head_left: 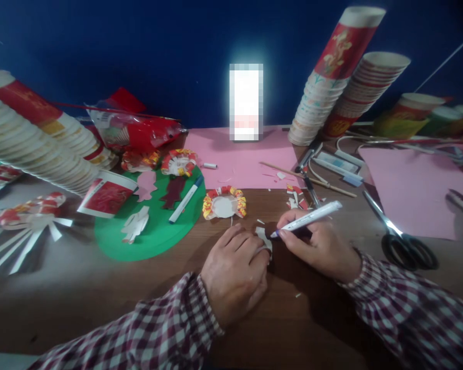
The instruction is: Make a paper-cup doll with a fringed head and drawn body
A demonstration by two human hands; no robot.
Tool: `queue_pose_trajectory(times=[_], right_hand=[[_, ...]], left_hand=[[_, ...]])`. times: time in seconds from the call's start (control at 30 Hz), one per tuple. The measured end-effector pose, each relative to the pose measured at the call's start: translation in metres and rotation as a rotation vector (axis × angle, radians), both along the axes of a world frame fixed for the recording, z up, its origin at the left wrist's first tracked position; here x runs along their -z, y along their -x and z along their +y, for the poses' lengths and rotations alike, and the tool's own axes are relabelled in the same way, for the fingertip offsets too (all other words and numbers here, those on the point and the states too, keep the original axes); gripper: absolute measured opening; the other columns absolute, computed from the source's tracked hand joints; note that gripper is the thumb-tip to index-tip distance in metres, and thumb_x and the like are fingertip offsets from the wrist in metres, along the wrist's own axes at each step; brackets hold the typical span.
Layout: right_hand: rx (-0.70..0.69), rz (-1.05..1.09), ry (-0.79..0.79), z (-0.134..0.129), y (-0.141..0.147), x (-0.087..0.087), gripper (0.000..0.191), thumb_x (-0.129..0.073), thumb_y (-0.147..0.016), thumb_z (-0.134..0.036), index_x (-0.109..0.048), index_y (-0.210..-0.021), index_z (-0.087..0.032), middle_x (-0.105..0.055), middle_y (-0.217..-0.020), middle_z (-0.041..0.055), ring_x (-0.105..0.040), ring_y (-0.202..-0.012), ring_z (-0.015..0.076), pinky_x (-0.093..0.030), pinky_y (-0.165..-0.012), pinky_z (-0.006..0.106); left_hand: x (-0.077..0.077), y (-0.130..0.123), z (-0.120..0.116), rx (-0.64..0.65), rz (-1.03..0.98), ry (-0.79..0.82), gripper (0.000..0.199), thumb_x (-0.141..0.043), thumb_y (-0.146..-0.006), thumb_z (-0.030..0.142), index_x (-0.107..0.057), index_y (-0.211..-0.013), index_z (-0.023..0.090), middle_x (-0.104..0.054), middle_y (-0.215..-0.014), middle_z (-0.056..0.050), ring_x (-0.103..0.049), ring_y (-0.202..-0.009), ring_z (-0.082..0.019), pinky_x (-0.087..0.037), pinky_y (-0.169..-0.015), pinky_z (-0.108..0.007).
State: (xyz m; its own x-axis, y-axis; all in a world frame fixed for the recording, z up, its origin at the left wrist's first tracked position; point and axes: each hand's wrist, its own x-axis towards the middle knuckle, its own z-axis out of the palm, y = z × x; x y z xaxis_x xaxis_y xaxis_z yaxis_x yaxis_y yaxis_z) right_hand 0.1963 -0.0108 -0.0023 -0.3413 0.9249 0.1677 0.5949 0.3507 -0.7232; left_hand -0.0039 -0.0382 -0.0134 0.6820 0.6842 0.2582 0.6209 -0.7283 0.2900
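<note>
My right hand (pixel 316 241) is closed round a white marker (pixel 310 216), its dark tip pointing down-left at a small pale paper piece (pixel 263 237). My left hand (pixel 237 270) lies over that piece with its fingers bent and together, covering much of it against the brown table (pixel 262 336). Whether the left fingers pinch the paper or only press on it is hidden. Just beyond the left hand sits a ring of red and yellow crumpled paper (pixel 224 203) with a pale centre.
Scissors (pixel 399 239) lie right of my right hand. Leaning cup stacks (pixel 324 97) stand at back right, more (pixel 42 139) at left. A green disc (pixel 150 246) bears cut paper figures and a blue-capped marker (pixel 185 200). Pink sheets (pixel 243 169) and a glowing screen (pixel 246 103) are behind.
</note>
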Motion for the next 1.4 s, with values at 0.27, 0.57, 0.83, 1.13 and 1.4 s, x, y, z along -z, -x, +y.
queue_pose_trajectory(times=[0.27,0.57,0.83,1.13,1.4], right_hand=[[-0.008,0.001,0.026,0.0016,0.0016,0.0007,0.006,-0.054,-0.082,-0.019,-0.058,-0.077,-0.019,-0.059,-0.066,-0.0028,-0.052,-0.057,0.0108,-0.042,-0.057,0.024],[0.003,-0.006,0.056,0.0001,0.0008,-0.0008,0.007,-0.054,-0.082,-0.021,-0.059,-0.078,-0.019,-0.061,-0.067,-0.0015,-0.053,-0.058,0.0121,-0.042,-0.056,0.024],[0.002,0.000,0.057,0.0005,-0.0001,-0.0014,0.007,-0.054,-0.081,-0.021,-0.058,-0.076,-0.019,-0.059,-0.064,-0.0019,-0.052,-0.056,0.0117,-0.041,-0.054,0.023],[-0.020,-0.001,0.047,0.0011,0.0004,-0.0023,0.006,-0.054,-0.078,-0.018,-0.058,-0.074,-0.019,-0.059,-0.064,-0.0017,-0.051,-0.058,0.0122,-0.041,-0.054,0.024],[-0.024,0.024,0.057,0.0007,-0.0004,-0.0035,0.006,-0.054,-0.077,-0.016,-0.058,-0.073,-0.019,-0.059,-0.063,-0.0019,-0.052,-0.058,0.0122,-0.042,-0.055,0.024]], left_hand=[[0.0007,0.0002,-0.0013,-0.001,-0.006,-0.005,0.022,-0.050,-0.083,0.021,-0.062,-0.100,0.014,-0.062,-0.101,-0.007,-0.054,-0.102,-0.023,-0.033,-0.106,-0.045],[-0.0010,0.0004,-0.0015,0.000,-0.004,-0.011,0.022,-0.051,-0.083,0.021,-0.062,-0.100,0.014,-0.062,-0.101,-0.007,-0.055,-0.101,-0.023,-0.034,-0.106,-0.045],[-0.0017,-0.0006,-0.0010,-0.003,-0.001,-0.011,0.021,-0.050,-0.083,0.020,-0.062,-0.099,0.014,-0.062,-0.101,-0.006,-0.054,-0.101,-0.022,-0.034,-0.106,-0.044],[-0.0013,-0.0009,0.0001,0.001,-0.012,-0.027,0.021,-0.050,-0.083,0.018,-0.062,-0.100,0.013,-0.062,-0.101,-0.007,-0.054,-0.100,-0.022,-0.034,-0.105,-0.044],[-0.0014,-0.0001,-0.0012,-0.004,-0.006,-0.024,0.020,-0.051,-0.083,0.020,-0.062,-0.099,0.014,-0.062,-0.101,-0.007,-0.054,-0.101,-0.023,-0.035,-0.105,-0.045]])
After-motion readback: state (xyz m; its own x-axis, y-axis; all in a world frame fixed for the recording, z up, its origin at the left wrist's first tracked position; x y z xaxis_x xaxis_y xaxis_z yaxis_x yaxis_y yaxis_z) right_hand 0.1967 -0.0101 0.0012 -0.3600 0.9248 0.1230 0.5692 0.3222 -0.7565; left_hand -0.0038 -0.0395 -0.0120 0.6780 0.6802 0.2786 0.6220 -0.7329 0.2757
